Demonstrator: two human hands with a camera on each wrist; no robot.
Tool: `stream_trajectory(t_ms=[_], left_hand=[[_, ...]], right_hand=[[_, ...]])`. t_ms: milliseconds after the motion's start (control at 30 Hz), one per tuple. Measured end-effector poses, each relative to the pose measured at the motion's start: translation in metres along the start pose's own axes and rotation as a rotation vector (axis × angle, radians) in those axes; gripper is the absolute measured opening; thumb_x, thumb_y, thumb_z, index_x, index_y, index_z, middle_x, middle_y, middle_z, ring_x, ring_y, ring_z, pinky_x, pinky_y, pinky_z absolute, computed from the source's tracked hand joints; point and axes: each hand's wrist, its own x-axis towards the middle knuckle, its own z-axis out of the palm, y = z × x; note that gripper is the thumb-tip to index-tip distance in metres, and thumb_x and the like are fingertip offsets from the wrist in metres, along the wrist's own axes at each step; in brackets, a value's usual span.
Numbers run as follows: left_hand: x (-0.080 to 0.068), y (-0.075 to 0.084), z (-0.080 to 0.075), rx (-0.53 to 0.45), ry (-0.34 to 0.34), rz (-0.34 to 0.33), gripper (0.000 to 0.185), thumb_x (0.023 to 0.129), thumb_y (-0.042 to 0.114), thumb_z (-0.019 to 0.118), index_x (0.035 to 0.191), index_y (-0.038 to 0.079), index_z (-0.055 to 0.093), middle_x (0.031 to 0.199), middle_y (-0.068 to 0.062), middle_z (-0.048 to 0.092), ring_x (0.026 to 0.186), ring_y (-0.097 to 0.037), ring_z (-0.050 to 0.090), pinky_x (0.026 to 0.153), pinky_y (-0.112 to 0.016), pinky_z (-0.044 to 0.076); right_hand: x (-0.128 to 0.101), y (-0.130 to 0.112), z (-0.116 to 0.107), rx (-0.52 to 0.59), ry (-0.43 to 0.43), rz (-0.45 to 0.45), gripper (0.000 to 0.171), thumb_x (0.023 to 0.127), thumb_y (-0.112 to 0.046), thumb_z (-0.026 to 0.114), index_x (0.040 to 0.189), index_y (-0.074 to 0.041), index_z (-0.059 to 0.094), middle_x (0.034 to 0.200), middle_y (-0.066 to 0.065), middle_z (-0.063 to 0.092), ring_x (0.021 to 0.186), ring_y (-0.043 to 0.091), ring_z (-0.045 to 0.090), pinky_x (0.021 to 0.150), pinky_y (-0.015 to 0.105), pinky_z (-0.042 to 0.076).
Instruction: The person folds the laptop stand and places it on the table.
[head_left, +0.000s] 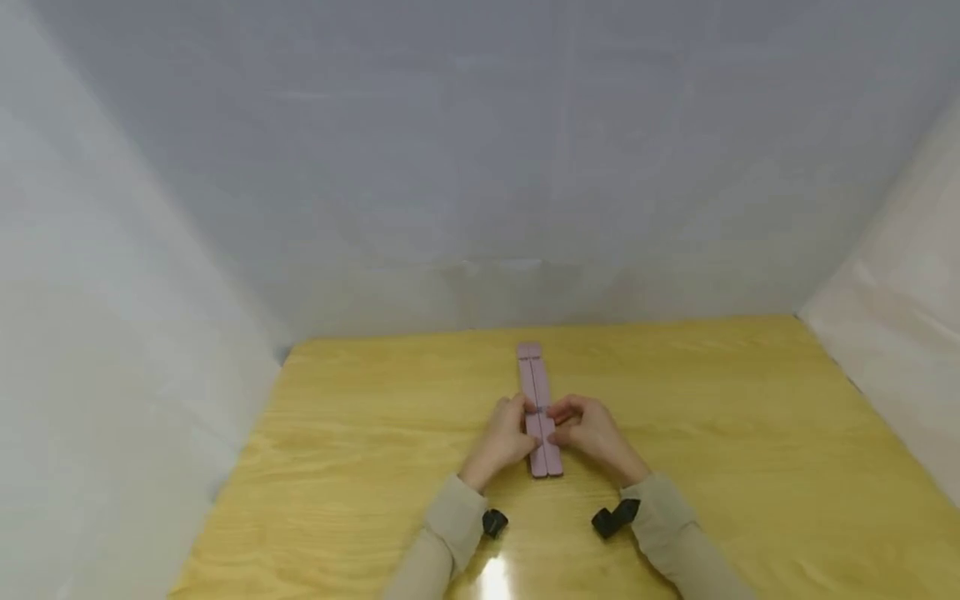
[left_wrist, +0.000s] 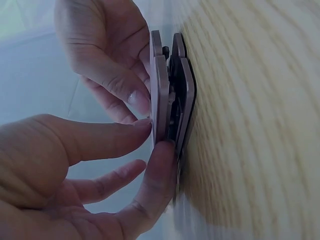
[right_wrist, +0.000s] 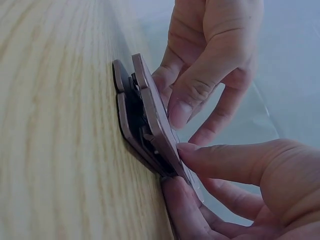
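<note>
A long, flat pink folding stand (head_left: 531, 367) lies lengthwise on the yellow wooden table (head_left: 360, 433), made of two hinged layers with dark joints between them (left_wrist: 162, 95) (right_wrist: 145, 105). My left hand (head_left: 504, 437) pinches its left edge near the middle, thumb under the top layer and forefinger on top (left_wrist: 152, 137). My right hand (head_left: 592, 429) pinches the right edge the same way (right_wrist: 179, 167). The top layer is lifted slightly off the lower one. Both hands cover the stand's middle; its far and near ends show.
White sheeting walls the table in at the back (head_left: 480, 167), left (head_left: 112, 333) and right (head_left: 900, 333). Black camera mounts sit on both wrists (head_left: 494, 522) (head_left: 615, 517). Bare tabletop lies on either side of the stand.
</note>
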Motion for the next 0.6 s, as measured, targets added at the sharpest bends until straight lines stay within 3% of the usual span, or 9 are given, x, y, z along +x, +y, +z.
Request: stream_trajectory(t_ms=[200, 367, 500, 600], left_hand=[[-0.001, -0.001, -0.007, -0.008, -0.013, -0.016, 0.039, 0.081, -0.001, 0.076, 0.115, -0.003, 0.058, 0.098, -0.011, 0.051, 0.087, -0.022, 0.049, 0.073, -0.035, 0.049], [-0.002, -0.001, -0.01, -0.034, -0.014, 0.015, 0.031, 0.086, 0.002, 0.07, 0.114, -0.004, 0.059, 0.096, -0.012, 0.053, 0.086, -0.022, 0.049, 0.07, -0.035, 0.048], [-0.002, -0.001, -0.013, -0.057, -0.017, 0.041, 0.024, 0.093, 0.008, 0.062, 0.113, -0.006, 0.059, 0.092, -0.013, 0.055, 0.08, -0.021, 0.049, 0.063, -0.031, 0.045], [-0.003, -0.001, -0.016, -0.075, -0.014, 0.035, 0.025, 0.095, 0.013, 0.061, 0.113, -0.004, 0.06, 0.095, -0.013, 0.058, 0.082, -0.021, 0.054, 0.065, -0.031, 0.049]], right_hand=[[0.003, -0.003, 0.002, 0.011, -0.033, -0.006, 0.031, 0.075, 0.009, 0.073, 0.106, 0.004, 0.067, 0.1, 0.016, 0.065, 0.081, 0.021, 0.063, 0.071, 0.031, 0.056], [0.002, -0.004, 0.002, -0.011, -0.021, 0.013, 0.031, 0.075, 0.008, 0.074, 0.104, 0.003, 0.067, 0.099, 0.014, 0.065, 0.079, 0.021, 0.062, 0.07, 0.032, 0.056], [0.002, -0.007, -0.003, -0.109, -0.034, -0.035, 0.025, 0.08, 0.003, 0.075, 0.104, 0.002, 0.067, 0.095, 0.012, 0.066, 0.079, 0.019, 0.062, 0.07, 0.031, 0.055], [0.001, -0.013, -0.01, -0.19, -0.028, -0.109, 0.019, 0.087, -0.002, 0.072, 0.105, 0.003, 0.067, 0.094, 0.01, 0.067, 0.08, 0.018, 0.062, 0.069, 0.03, 0.054]])
